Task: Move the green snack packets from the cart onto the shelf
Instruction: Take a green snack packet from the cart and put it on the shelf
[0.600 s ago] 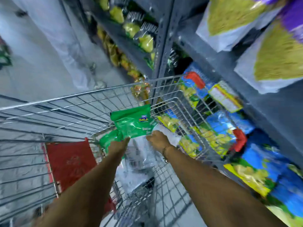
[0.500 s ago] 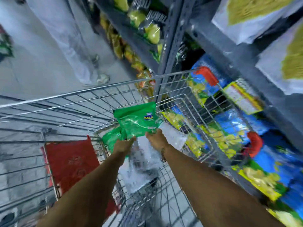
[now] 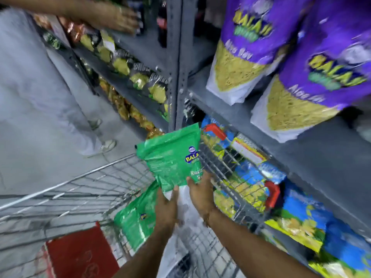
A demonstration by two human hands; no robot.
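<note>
A green snack packet (image 3: 171, 157) is raised above the wire cart (image 3: 84, 189), held at its lower edge between my left hand (image 3: 167, 205) and my right hand (image 3: 200, 192). A second green packet (image 3: 134, 219) hangs lower, just left of my left hand, over the cart's child seat; whether my left hand also holds it is unclear. The grey metal shelf (image 3: 230, 111) stands right of the cart, its board just beyond the raised packet.
Purple snack bags (image 3: 247, 43) fill the upper shelf. Blue and yellow packets (image 3: 301, 221) sit on the lower shelf behind the cart's wire side. Another person's hand (image 3: 118, 17) reaches to the far shelf, their feet (image 3: 106, 145) ahead. A red flap (image 3: 80, 255) lies in the cart.
Both hands have lifted the green packet up out of the cart and toward the shelf. The view has tilted up, showing the purple bags and another person's hand.
</note>
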